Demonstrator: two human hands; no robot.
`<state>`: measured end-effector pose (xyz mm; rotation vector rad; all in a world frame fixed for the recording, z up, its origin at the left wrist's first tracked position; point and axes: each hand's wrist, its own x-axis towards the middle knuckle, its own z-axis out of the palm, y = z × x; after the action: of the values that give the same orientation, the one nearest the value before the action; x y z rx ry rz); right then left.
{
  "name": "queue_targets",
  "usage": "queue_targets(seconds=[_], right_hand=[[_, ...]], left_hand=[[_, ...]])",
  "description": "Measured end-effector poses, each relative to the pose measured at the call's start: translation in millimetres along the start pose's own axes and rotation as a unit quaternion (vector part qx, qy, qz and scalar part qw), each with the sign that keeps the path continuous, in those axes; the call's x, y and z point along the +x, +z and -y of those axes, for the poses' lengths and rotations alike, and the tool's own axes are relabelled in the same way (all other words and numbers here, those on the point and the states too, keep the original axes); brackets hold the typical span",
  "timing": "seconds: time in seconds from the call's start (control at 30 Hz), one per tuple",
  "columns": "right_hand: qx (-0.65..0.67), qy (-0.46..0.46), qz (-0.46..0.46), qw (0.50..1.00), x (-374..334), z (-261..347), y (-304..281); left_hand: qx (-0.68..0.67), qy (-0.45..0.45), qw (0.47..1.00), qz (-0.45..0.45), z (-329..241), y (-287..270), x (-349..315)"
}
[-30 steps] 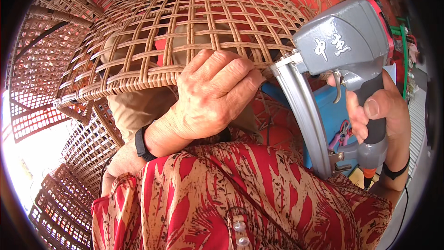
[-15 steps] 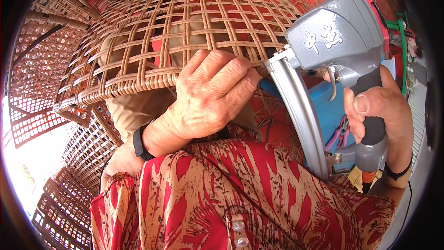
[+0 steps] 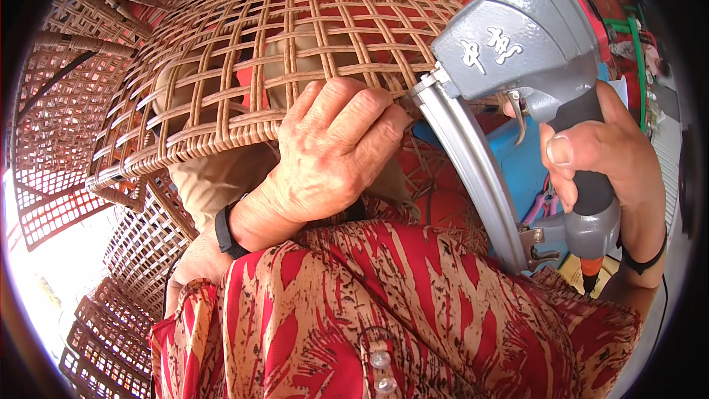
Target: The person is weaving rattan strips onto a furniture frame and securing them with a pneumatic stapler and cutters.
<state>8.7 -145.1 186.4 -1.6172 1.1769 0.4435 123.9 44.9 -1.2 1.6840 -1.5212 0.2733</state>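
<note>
A curved brown wicker panel (image 3: 214, 137) with an open lattice lies across my lap, its near rim wrapped in strands. My left hand (image 3: 336, 148) is closed over that rim, knuckles up, with the fingertips out of sight. In my right hand (image 3: 602, 148) is a grey pneumatic staple gun (image 3: 517, 44), gripped round its black handle. The gun's nose reaches the rim just right of my left hand; whether it touches the strands I cannot tell. Its long silver magazine slants down toward my patterned red and tan clothing (image 3: 369, 288). An orange-and-black hose fitting (image 3: 591, 267) hangs below the handle.
More woven wicker pieces (image 3: 70, 111) stand at the left. Behind the gun's magazine lie a blue container (image 3: 513, 151) and pink-handled pliers (image 3: 539, 203). Loose wicker strips litter the red floor (image 3: 443, 207). A green frame (image 3: 636, 66) stands at the far right.
The staple gun has moved left and slightly up with my right hand, its nose now closer to my left fingers. My left hand has kept its hold on the rim.
</note>
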Motion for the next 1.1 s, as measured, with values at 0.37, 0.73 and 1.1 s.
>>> queue_targets(seconds=[0.37, 0.73, 1.1], right_hand=[[-0.156, -0.016, 0.081, 0.984, 6.7, 36.8, -2.7], [-0.245, -0.021, 0.008, 0.969, 7.7, 51.7, 6.7], [-0.140, -0.059, 0.033, 0.988, -12.6, 19.3, 4.8]], left_hand=[[-0.073, -0.065, 0.995, 0.002, -3.1, -4.1, 6.8], [-0.058, -0.173, 0.980, 0.078, -5.7, -6.8, 17.3], [-0.004, -0.112, 0.990, 0.088, 2.7, 2.4, 24.3]])
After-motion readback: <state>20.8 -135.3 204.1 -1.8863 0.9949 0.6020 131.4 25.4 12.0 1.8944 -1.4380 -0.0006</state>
